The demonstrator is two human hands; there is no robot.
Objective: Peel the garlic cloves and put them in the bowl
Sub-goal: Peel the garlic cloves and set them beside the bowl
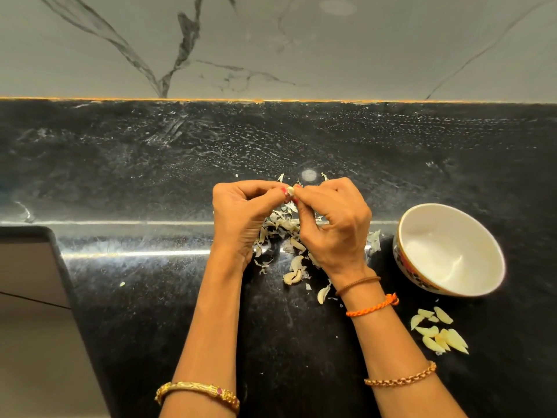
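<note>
My left hand (241,212) and my right hand (334,221) meet above the black counter, and their fingertips together pinch one small garlic clove (290,191). Below them lies a heap of papery garlic skins (283,227), with a few unpeeled cloves (294,271) just in front of it. A white bowl (482,285) with a patterned outside stands to the right with nothing inside. Several peeled cloves (438,331) lie on the counter in front of the bowl.
The black stone counter (150,312) runs back to a grey marbled wall (271,46). At the left the counter edge drops to a grey surface (33,297). Stray skin flakes (373,239) lie between my right hand and the bowl.
</note>
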